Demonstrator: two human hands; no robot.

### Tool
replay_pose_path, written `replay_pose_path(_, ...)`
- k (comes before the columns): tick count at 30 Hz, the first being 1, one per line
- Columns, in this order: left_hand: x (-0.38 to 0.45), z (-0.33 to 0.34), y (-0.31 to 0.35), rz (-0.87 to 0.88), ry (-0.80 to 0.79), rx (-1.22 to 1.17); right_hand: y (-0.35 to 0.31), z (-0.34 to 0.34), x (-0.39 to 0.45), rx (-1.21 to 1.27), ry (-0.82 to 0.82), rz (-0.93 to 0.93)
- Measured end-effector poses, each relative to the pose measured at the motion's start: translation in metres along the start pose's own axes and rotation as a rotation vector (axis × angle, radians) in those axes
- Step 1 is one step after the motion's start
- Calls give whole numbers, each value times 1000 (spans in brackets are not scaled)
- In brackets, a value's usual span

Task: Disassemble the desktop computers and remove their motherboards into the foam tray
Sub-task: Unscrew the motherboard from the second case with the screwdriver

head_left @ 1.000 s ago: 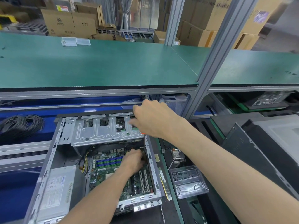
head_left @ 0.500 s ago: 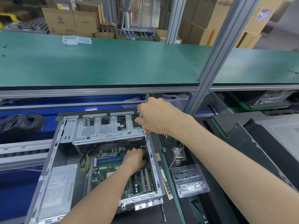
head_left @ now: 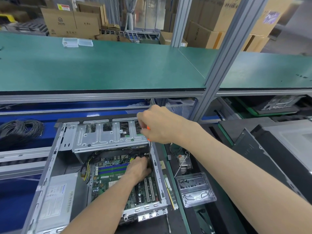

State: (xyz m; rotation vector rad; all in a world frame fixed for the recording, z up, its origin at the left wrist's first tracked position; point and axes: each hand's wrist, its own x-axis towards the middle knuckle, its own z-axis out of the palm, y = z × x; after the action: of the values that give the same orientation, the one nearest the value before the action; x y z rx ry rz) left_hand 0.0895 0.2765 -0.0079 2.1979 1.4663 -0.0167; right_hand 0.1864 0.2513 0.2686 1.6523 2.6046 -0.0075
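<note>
Two benches' worth of green mat (head_left: 118, 68) run across the top, w/ cardboard boxes (head_left: 70, 22) stacked behind; below it the open desktop case (head_left: 50, 166) lies on its side, silver power supply (head_left: 55, 201) at its near left and drive cage (head_left: 104, 137) across the far end. Motherboard (head_left: 111, 176) is still seated in the case floor, so nothing has gone to a foam tray yet, and I can't pick that tray out from here. Right hand (head_left: 160, 125) is curled round an orange-handled screwdriver (head_left: 148, 132), shaft dropping straight down by the case's right wall. Left hand (head_left: 140, 168) is down on the board at the far right corner, fingers bent around the shaft's lower end; whether they pinch the tip or a screw I can't tell, it's hidden. Clear parts tray (head_left: 195, 190) w/ small dark screws sits just right of the case, a loose heatsink (head_left: 184, 162) behind it. Risk, imo: tip slipping off the screw head and gouging the board or jabbing the left fingers, since they crowd the bit; a freed screw could also drop under the board. Vs half a sec ago, the right hand sits a touch further over the cage, the left hand's about where it was.
</note>
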Motion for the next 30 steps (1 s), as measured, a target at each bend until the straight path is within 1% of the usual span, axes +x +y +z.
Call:
replay_pose_path(3,0,0,1,-13,-9,14,0,-3,-3,145,-101,-98)
replay_pose_path(5,1,1,1,-15,-1,24,0,-2,-7,183,-46,-113)
replay_pose_path(6,0,2,1,-12,5,28,0,0,-8,130,14,-79)
replay_pose_path(8,0,3,0,-9,13,18,0,1,-8,-50,98,64)
replay_pose_path(9,-1,3,0,-9,14,15,0,1,-5,-96,105,112)
replay_pose_path(10,-1,3,0,-8,13,15,-1,1,-4,-99,96,109)
replay_pose_path(12,-1,3,1,-6,11,21,-1,-1,-2,-15,34,33)
replay_pose_path(15,-3,1,3,-21,8,25,1,-4,-4,192,-89,-89)
replay_pose_path(16,-3,1,3,-25,8,23,1,-3,-6,239,-90,-108)
replay_pose_path(17,-3,0,4,-29,12,17,0,-3,-8,222,-51,-111)
replay_pose_path(18,-4,0,4,-33,19,10,0,-1,-9,141,8,-82)
replay_pose_path(20,-4,0,5,-32,26,0,1,2,-8,-75,121,49)
replay_pose_path(21,-5,0,5,-32,24,-4,2,1,-6,-128,139,95)
replay_pose_path(22,-5,0,5,-33,21,-6,3,2,-4,-123,143,92)
replay_pose_path(24,-4,0,5,-33,18,-3,4,1,-2,-15,83,19)
replay_pose_path(27,-4,-2,6,-36,18,3,8,-3,-6,217,-58,-49)
replay_pose_path(28,-4,-2,6,-38,21,3,9,-4,-8,278,-70,-61)
replay_pose_path(29,-4,-2,6,-36,23,2,7,-4,-9,273,-46,-58)
replay_pose_path(30,-4,-2,6,-34,25,-1,6,-2,-9,197,1,-30)
